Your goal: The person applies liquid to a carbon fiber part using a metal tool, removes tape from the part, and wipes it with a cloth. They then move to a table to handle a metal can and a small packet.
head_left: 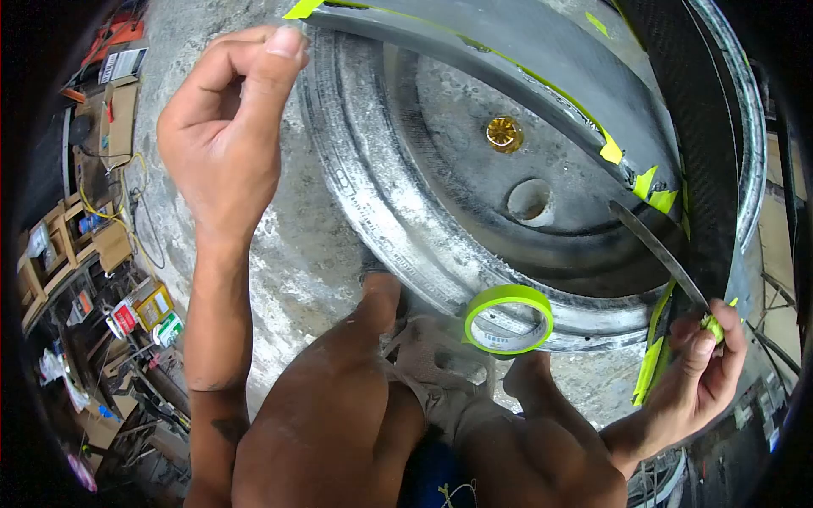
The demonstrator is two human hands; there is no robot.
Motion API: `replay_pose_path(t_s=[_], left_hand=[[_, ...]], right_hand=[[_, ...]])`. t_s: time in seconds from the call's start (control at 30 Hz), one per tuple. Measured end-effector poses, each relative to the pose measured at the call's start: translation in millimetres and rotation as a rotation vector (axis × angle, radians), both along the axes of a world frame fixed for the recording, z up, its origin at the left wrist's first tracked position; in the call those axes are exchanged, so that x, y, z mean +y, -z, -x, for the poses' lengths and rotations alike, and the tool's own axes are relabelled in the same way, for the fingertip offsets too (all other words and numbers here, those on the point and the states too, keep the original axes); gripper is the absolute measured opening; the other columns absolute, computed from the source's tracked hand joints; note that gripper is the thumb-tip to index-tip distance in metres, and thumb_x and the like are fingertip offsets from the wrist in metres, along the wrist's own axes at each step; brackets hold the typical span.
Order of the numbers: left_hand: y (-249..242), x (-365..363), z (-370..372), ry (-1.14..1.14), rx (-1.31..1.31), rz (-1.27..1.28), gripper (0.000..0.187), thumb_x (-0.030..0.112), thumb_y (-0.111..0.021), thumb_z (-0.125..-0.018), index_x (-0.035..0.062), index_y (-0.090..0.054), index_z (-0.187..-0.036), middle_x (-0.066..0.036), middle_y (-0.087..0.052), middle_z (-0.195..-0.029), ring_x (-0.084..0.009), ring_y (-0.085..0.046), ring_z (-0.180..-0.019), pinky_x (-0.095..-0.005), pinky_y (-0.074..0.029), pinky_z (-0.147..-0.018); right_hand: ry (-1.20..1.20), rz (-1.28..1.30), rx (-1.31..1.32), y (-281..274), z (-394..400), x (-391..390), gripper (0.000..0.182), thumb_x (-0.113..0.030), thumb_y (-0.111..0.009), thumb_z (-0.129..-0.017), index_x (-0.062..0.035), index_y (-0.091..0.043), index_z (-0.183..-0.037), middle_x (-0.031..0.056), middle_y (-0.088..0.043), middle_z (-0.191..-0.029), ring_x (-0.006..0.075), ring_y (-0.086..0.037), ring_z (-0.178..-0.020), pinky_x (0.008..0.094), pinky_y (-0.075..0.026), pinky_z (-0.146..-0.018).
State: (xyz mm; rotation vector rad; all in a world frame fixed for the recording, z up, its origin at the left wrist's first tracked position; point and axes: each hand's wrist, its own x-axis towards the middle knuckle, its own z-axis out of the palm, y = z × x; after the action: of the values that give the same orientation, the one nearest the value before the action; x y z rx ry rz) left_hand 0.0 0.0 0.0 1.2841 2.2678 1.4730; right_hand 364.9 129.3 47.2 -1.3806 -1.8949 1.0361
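Observation:
My left hand [233, 127] is raised at the upper left, thumb and fingertips pinched together at the end of a green tape strip [303, 8]; whether it grips the strip is unclear. At the lower right, my right hand [699, 360] is closed on a thin metal blade [665, 254] and a crumpled bit of green tape [714, 327]. The blade points up and left, near a curved grey panel [559, 42] edged with green tape. A roll of green tape [549, 317] rests on the rim of a worn tire [406, 220].
Inside the tire lie a small amber object [505, 134] and a pale round cup-like piece [532, 201]. A dark curved part [703, 110] stands at the right. Boxes [152, 306], a wooden crate [59, 245] and a yellow cable [106, 216] are at the left.

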Motion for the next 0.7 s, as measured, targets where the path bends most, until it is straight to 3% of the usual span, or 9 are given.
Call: replay_pose_path(t_s=[0.1,0.17,0.33,0.7], left_hand=[[13.8,0.5,-1.2,-0.024,-0.063,-0.140,0.021,0.015,-0.064,-0.099,-0.0004,-0.069,-0.086,-0.005,-0.069,-0.087,-0.0082,-0.061,-0.085,-0.0221,-0.046,-0.080],[18.4,-9.6,8.7,-0.086,-0.037,-0.112,0.024,0.018,-0.063,-0.099,0.0003,-0.068,-0.083,-0.004,-0.067,-0.083,-0.0077,-0.059,-0.081,-0.0226,-0.046,-0.077],[40.7,-31.4,29.8,-0.344,-0.351,-0.167,0.035,0.024,-0.064,-0.098,0.0055,-0.058,-0.070,-0.003,-0.059,-0.074,-0.0120,-0.056,-0.075,-0.0286,-0.046,-0.078],[74.0,-68.8,47.6,-0.572,-0.722,-0.180,0.034,0.023,-0.068,-0.096,0.0108,-0.052,-0.068,-0.003,-0.056,-0.072,-0.0141,-0.055,-0.072,-0.0284,-0.044,-0.074]], right_hand=[[-0.089,0.110,0.156,4.8,12.8,5.9,0.034,-0.017,-0.060,-0.100,0.0052,-0.056,-0.126,0.0107,-0.062,-0.100,0.0133,-0.053,-0.079,0.0243,-0.042,-0.075],[-0.008,0.083,0.232,12.0,25.6,7.2,0.037,-0.026,-0.065,-0.098,0.0037,-0.058,-0.119,0.0108,-0.062,-0.083,0.0134,-0.055,-0.069,0.0233,-0.039,-0.060],[-0.012,0.138,0.277,19.5,42.4,14.8,0.033,-0.022,-0.060,-0.101,0.0022,-0.057,-0.124,0.0139,-0.067,-0.096,0.0109,-0.058,-0.069,0.0221,-0.041,-0.060],[-0.040,0.168,0.302,30.6,58.4,17.7,0.030,-0.020,-0.060,-0.101,0.0020,-0.059,-0.122,0.0125,-0.069,-0.095,0.0097,-0.059,-0.072,0.0207,-0.040,-0.061]])
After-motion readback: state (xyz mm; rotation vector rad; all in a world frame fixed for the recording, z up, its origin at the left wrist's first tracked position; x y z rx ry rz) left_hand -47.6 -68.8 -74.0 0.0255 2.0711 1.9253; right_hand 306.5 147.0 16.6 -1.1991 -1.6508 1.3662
